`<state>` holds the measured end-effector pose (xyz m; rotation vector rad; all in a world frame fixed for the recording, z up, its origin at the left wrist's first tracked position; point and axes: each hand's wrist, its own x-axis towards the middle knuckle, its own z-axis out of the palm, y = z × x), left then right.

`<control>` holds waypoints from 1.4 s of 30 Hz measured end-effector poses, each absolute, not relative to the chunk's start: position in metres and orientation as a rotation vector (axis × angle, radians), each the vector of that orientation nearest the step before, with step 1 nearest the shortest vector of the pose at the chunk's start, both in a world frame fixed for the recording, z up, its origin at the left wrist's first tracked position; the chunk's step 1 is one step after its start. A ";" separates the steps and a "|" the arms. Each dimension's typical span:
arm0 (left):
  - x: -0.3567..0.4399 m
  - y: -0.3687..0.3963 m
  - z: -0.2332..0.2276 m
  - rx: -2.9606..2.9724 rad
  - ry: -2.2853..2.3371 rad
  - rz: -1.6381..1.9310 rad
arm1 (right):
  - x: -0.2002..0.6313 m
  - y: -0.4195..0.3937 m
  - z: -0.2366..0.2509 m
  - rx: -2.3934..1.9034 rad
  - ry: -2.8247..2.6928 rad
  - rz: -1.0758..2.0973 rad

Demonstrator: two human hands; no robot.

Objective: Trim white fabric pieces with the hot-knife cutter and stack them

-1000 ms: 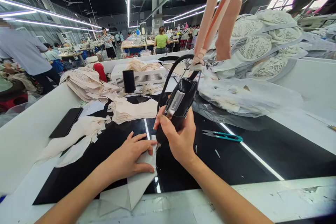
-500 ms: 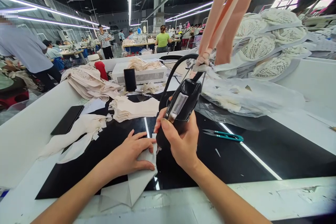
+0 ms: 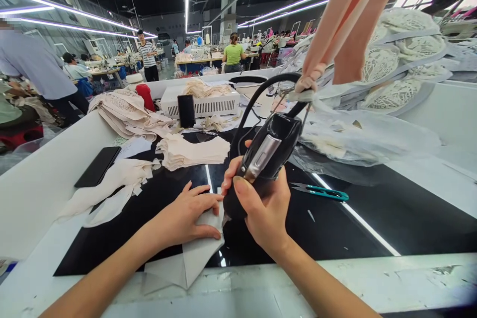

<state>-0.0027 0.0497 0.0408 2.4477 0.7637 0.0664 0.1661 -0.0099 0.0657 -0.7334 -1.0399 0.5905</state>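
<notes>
My right hand [image 3: 263, 203] is wrapped round a black corded hand tool [image 3: 274, 141] with a silver plate on its side. Its lower end sits at the right edge of a pale fabric piece [image 3: 203, 253]; the working tip is mostly hidden. Fingers spread, my left hand [image 3: 194, 216] lies flat on that fabric and presses it to the black board [image 3: 316, 238]. Pink fabric strips [image 3: 345, 30] tied to the tool's top run upward. To the right of my right hand lie teal thread snips [image 3: 322, 192].
Behind my hands is a stack of cream fabric pieces [image 3: 192, 151]. Loose cut pieces [image 3: 112, 184] and a dark flat phone [image 3: 97, 166] lie left. A white vented box [image 3: 219, 104] stands at the back, with lace cups [image 3: 398, 79] heaped right. People work beyond the table.
My right hand and the tool have shifted slightly right and tilted more, and the pink strips have swung right. The left hand stays on the fabric. The view has shifted a little.
</notes>
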 end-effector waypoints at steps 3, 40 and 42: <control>-0.002 0.050 0.041 2.450 0.763 0.068 | 0.166 -0.010 0.064 -0.793 -1.038 0.569; -0.036 0.041 0.034 2.911 0.530 0.180 | 0.199 -0.017 0.076 -1.041 -1.195 0.507; -0.038 0.044 0.036 2.902 0.556 0.229 | 0.199 -0.017 0.072 -1.006 -1.190 0.548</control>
